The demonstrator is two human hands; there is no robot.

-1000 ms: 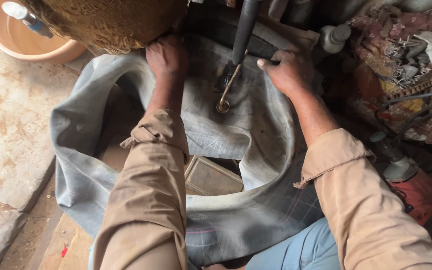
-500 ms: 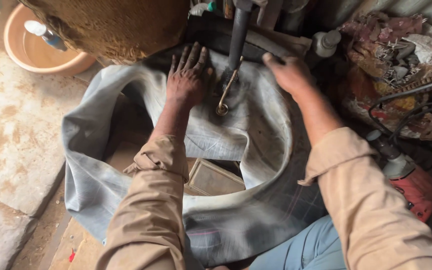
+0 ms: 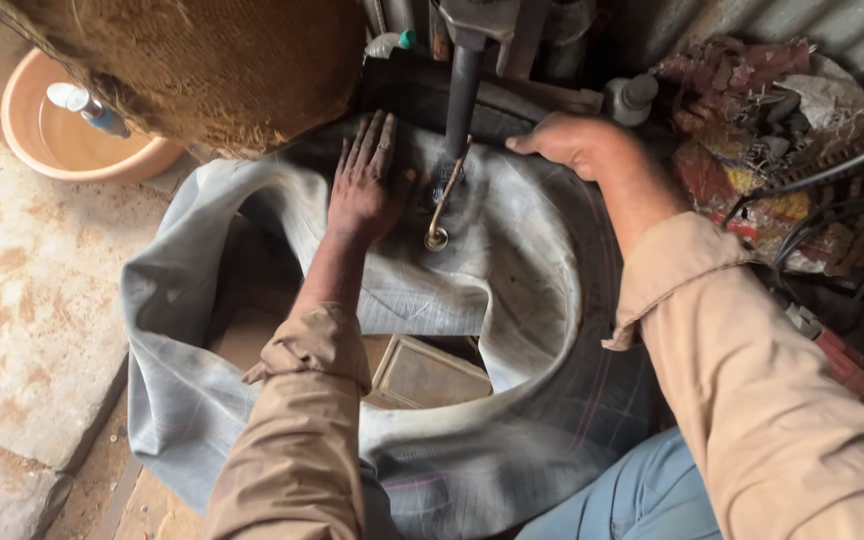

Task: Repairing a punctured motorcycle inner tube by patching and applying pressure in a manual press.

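Left hand [image 3: 364, 190] lies flat, fingers spread, pinning the grey inner tube [image 3: 512, 290] beside its valve [image 3: 437, 238]; right hand [image 3: 572, 145] curls over the tube's far edge, steadying it.

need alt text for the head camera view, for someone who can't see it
A person's left hand presses flat on a grey rubber inner tube beside its brass valve stem, under a dark metal press post, while the right hand grips the tube's far edge. An orange basin of water sits upper left.
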